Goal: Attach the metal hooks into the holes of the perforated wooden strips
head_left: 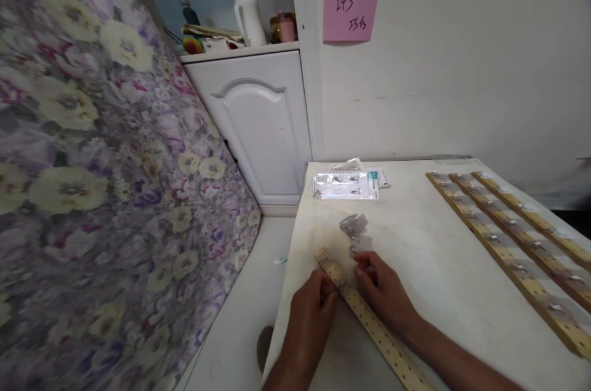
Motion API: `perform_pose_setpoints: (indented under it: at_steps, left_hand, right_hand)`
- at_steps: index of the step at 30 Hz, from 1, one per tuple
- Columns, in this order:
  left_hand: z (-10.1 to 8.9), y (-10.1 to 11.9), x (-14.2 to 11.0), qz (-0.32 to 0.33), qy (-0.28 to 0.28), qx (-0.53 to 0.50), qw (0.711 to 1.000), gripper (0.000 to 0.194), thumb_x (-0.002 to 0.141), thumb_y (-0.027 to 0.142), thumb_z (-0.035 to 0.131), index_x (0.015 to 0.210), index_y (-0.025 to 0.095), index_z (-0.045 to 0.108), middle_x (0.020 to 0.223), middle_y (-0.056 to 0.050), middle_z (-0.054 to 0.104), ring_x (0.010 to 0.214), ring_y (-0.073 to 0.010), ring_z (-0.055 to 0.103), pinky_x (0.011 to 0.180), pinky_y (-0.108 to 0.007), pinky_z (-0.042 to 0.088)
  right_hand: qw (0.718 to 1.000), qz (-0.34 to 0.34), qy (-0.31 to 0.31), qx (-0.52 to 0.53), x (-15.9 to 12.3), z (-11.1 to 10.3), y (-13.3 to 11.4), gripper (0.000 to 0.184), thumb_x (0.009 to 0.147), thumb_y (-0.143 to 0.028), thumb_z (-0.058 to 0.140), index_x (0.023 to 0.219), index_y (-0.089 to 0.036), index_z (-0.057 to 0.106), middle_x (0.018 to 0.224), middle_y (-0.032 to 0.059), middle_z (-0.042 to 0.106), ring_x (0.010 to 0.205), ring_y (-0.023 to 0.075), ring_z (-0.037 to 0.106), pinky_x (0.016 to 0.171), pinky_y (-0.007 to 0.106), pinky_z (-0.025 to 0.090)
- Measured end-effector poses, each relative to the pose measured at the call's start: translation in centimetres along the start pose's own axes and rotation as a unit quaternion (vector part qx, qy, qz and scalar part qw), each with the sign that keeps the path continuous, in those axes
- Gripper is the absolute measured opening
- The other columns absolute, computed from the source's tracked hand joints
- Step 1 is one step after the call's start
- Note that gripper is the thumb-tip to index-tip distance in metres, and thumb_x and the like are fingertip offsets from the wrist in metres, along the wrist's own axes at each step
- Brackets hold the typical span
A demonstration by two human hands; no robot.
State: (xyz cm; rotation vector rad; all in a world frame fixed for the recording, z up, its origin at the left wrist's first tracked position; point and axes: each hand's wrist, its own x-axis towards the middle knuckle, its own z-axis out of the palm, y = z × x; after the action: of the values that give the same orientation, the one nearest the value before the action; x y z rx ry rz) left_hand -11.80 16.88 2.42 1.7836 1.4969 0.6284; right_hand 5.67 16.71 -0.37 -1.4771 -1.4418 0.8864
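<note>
A pale wooden-looking strip (pixel 364 314) with rows of holes lies slanted across the white table. Small clear pieces with metal hooks sit on its far end. My left hand (pixel 311 311) is closed at the strip's left edge, thumb and forefinger pinching beside the second hook piece. My right hand (pixel 381 289) is to the right of the strip, fingers curled and the fingertips at a small pile of loose clear hook pieces (pixel 355 231). Whatever is between the right fingertips is too small to make out.
Three similar strips (pixel 496 237) bearing hook pieces lie along the table's right side. Clear blister packs (pixel 344 185) of hooks lie at the back left. The table (pixel 429 311) meets a white wall behind. A floral curtain (pixel 138 194) hangs left, beside a white cabinet (pixel 258 126).
</note>
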Motion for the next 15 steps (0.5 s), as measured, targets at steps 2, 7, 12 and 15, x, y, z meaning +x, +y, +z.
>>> perform_pose_setpoints:
  at_steps: [2,7,12,15]
  left_hand:
    - [-0.6,-0.3,0.1,-0.002,0.001,0.032,0.999,0.005,0.078,0.018,0.047,0.076,0.021,0.05,0.066,0.004,0.057,0.063,-0.0123,0.052,0.059,-0.021,0.034]
    - [-2.0,-1.2,0.5,-0.01,0.003,0.122,0.992,0.011,0.082,0.024,0.045,0.072,0.021,0.048,0.063,0.003,0.056,0.06,-0.0122,0.051,0.056,-0.022,0.029]
    - [-2.5,-1.3,0.3,-0.016,-0.005,0.186,0.982,0.011,0.083,0.026,0.044,0.076,0.021,0.05,0.07,0.001,0.061,0.064,-0.0134,0.054,0.057,-0.023,0.027]
    - [-2.5,-1.1,0.0,-0.014,-0.003,0.206,0.978,0.012,0.084,0.028,0.043,0.077,0.022,0.05,0.072,0.001,0.062,0.065,-0.0141,0.055,0.056,-0.024,0.025]
  right_hand:
    - [1.0,0.009,0.007,-0.003,-0.1,-0.4,0.0,0.018,0.085,-0.032,0.044,0.096,-0.019,0.051,0.078,0.0008,0.058,0.063,0.0146,0.055,0.059,0.026,0.044]
    - [0.996,0.031,-0.033,-0.079,-2.4,-1.9,-0.4,0.014,0.084,-0.032,0.046,0.075,-0.021,0.048,0.066,-0.0019,0.055,0.061,0.0147,0.052,0.056,0.025,0.04]
    - [0.978,0.051,-0.074,-0.186,-8.2,-3.8,0.5,0.02,0.082,-0.042,0.05,0.075,-0.024,0.048,0.062,-0.0019,0.057,0.057,0.0155,0.053,0.054,0.026,0.04]
    - [0.967,0.071,-0.08,-0.231,-11.3,-4.8,1.3,0.023,0.075,-0.047,0.058,0.082,-0.027,0.052,0.064,-0.0014,0.061,0.057,0.0173,0.057,0.055,0.027,0.044]
